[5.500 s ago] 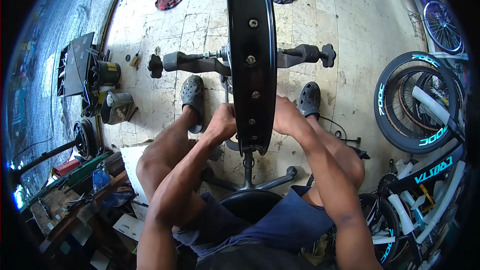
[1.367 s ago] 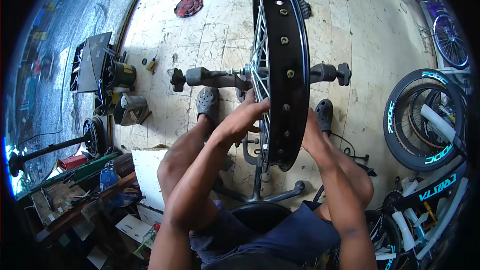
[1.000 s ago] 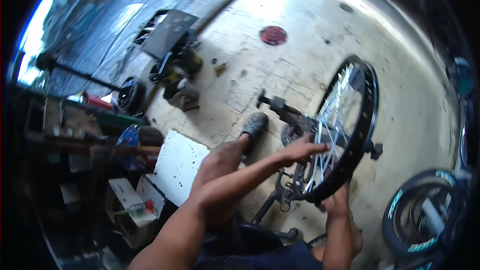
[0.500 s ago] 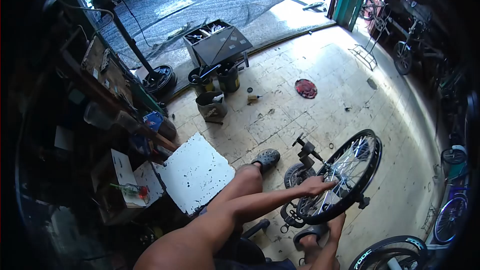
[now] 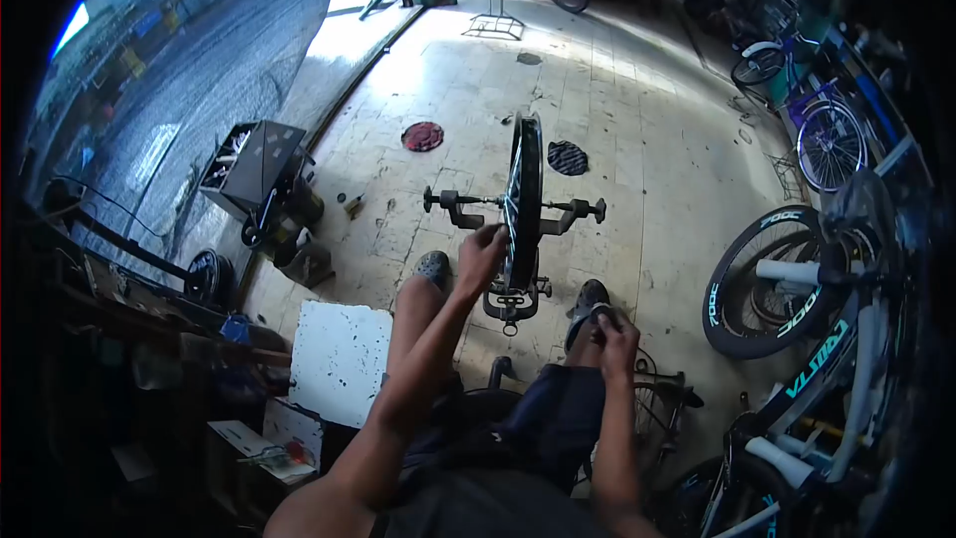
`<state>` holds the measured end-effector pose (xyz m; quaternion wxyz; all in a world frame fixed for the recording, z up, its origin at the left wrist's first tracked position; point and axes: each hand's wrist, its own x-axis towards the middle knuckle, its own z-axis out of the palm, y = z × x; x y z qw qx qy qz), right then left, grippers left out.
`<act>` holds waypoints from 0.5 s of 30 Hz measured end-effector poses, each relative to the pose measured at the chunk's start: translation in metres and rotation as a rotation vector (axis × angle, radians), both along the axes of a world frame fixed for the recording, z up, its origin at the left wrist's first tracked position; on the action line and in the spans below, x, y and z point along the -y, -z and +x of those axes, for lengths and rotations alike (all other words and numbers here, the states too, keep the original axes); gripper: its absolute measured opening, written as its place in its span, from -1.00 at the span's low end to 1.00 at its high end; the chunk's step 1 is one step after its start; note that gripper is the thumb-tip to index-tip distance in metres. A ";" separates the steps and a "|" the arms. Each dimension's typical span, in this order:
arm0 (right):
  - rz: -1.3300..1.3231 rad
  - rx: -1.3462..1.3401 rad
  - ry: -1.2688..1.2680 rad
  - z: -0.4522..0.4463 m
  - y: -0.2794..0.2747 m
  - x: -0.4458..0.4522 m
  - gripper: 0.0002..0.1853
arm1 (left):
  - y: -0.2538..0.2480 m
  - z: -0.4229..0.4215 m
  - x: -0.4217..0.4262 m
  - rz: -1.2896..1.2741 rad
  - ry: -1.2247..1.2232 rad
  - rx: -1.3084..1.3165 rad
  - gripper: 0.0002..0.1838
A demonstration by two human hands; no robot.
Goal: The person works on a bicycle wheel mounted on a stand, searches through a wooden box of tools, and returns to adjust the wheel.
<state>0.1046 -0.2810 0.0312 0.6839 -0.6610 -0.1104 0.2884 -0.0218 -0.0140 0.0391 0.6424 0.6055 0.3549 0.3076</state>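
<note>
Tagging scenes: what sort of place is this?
Likely a bicycle repair shop: a black-rimmed spoked wheel in a dark metal stand, a purple-framed bicycle, and a black, pale-lettered wheel.

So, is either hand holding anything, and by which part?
The right hand holds a small dark object, exact part unclear. The left hand is at the left side of the spoked wheel; whether it grips cannot be told.

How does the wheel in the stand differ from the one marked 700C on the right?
The wheel in the stand shows nearly edge-on, while the 700C wheel shows its broad side. No lettering can be seen on the stand's wheel; the 700C wheel carries pale letters. The left hand is at the stand's wheel, while the 700C wheel sits well away from it. Both have dark outer bands.
</note>
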 end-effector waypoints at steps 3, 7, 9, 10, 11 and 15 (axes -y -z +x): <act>-0.023 0.155 -0.007 -0.017 0.018 -0.006 -0.84 | -0.011 -0.016 0.035 0.179 -0.060 -0.023 -0.52; -0.232 0.713 -0.118 -0.028 -0.007 -0.019 -0.83 | -0.017 -0.016 0.076 0.344 -0.106 -0.084 -0.49; -0.244 0.770 -0.105 -0.035 -0.017 -0.018 -0.81 | -0.011 -0.015 0.082 0.422 -0.115 -0.149 -0.45; -0.248 0.799 -0.106 -0.040 -0.021 -0.018 -0.80 | -0.007 -0.017 0.083 0.460 -0.127 -0.185 -0.43; -0.250 0.829 -0.108 -0.043 -0.026 -0.019 -0.79 | -0.004 -0.019 0.083 0.498 -0.142 -0.220 -0.40; -0.297 0.878 -0.131 -0.042 -0.019 -0.018 -0.74 | -0.017 -0.016 0.091 0.556 -0.191 -0.277 -0.46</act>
